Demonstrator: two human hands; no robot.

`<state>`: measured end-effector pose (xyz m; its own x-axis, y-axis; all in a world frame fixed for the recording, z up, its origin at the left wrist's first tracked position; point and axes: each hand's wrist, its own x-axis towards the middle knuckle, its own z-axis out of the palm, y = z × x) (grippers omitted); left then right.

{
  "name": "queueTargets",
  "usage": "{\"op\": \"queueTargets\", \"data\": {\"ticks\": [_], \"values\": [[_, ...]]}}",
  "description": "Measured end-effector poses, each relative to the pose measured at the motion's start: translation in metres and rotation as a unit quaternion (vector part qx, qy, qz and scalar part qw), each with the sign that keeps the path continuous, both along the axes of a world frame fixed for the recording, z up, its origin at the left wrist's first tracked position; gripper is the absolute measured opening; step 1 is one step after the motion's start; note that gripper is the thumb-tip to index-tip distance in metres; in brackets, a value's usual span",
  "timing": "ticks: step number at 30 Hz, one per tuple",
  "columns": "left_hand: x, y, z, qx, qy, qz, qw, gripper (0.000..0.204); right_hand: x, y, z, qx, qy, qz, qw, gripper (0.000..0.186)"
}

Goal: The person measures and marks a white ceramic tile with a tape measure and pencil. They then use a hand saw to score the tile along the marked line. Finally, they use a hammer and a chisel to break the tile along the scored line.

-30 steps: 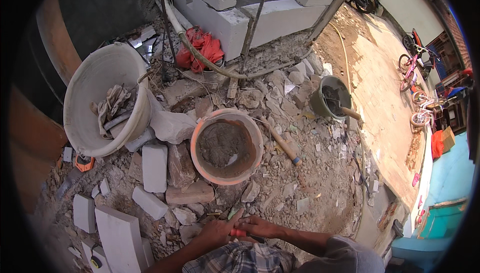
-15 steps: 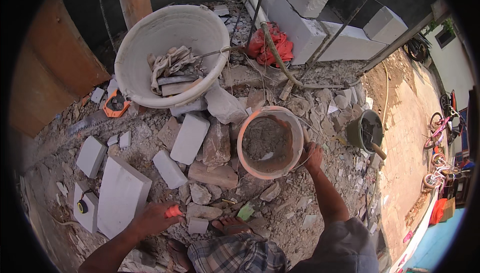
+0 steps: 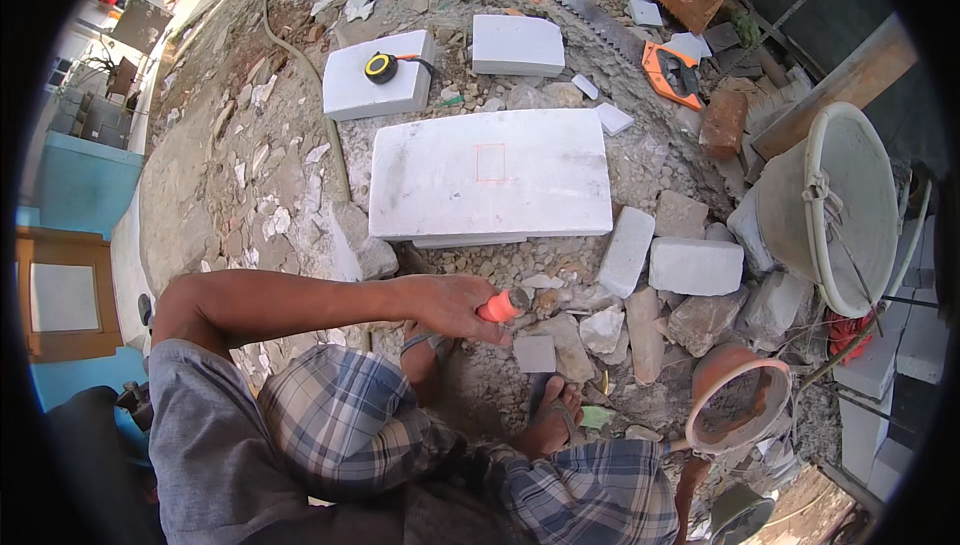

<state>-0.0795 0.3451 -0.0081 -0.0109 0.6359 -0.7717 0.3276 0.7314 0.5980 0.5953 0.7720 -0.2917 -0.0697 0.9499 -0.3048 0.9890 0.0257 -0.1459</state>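
Note:
My left hand (image 3: 468,307) is closed round the orange-red grip (image 3: 497,307) of a tool with a dark end; the rest of it does not show. It hovers over rubble, just short of a large white block (image 3: 490,210) that lies flat with a small red rectangle drawn on it. At the lower right, my right hand (image 3: 692,467) is at the near rim of an orange mortar bucket (image 3: 712,375), closed on it, its fingers mostly hidden. Past the large block, a yellow-and-black tape measure (image 3: 381,68) rests on a smaller white block (image 3: 350,95).
A handsaw (image 3: 585,17) with an orange handle lies on the rubble at the far right. A big pale tub (image 3: 775,200) stands at the right, with a dark green bucket (image 3: 742,515) low down. Broken stones (image 3: 705,315) and a hose (image 3: 330,135) lie about.
My view has swung left, so the large block now sits in the middle and the bucket at the lower right. The left hand still holds the orange-red grip and has come nearer the block's front edge.

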Motion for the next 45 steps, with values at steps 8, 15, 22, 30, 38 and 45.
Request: {"op": "queueTargets", "data": {"ticks": [8,15,22,30,38,45], "values": [[-0.071,0.000,0.018,0.193,-0.161,0.370,0.894,0.036,-0.216,-0.233,0.030,-0.175,0.087,0.069,0.978,0.066],[-0.139,-0.002,0.022,0.272,-0.015,0.530,0.803,0.053,-0.300,-0.332,0.018,-0.148,0.070,0.030,0.986,0.071],[-0.166,-0.044,0.036,0.312,0.119,0.553,0.763,0.060,-0.320,-0.345,0.021,-0.090,0.049,0.086,0.991,0.077],[-0.207,-0.072,0.036,0.390,0.182,0.535,0.726,0.060,-0.336,-0.345,0.075,-0.079,-0.051,0.355,0.930,0.084],[-0.235,-0.069,0.014,0.444,0.022,0.538,0.716,0.064,-0.343,-0.273,0.060,-0.102,-0.025,0.163,0.981,0.066],[-0.250,-0.140,-0.025,0.490,-0.013,0.637,0.595,0.057,-0.411,-0.177,0.171,0.035,0.042,0.175,0.983,0.053]]}}
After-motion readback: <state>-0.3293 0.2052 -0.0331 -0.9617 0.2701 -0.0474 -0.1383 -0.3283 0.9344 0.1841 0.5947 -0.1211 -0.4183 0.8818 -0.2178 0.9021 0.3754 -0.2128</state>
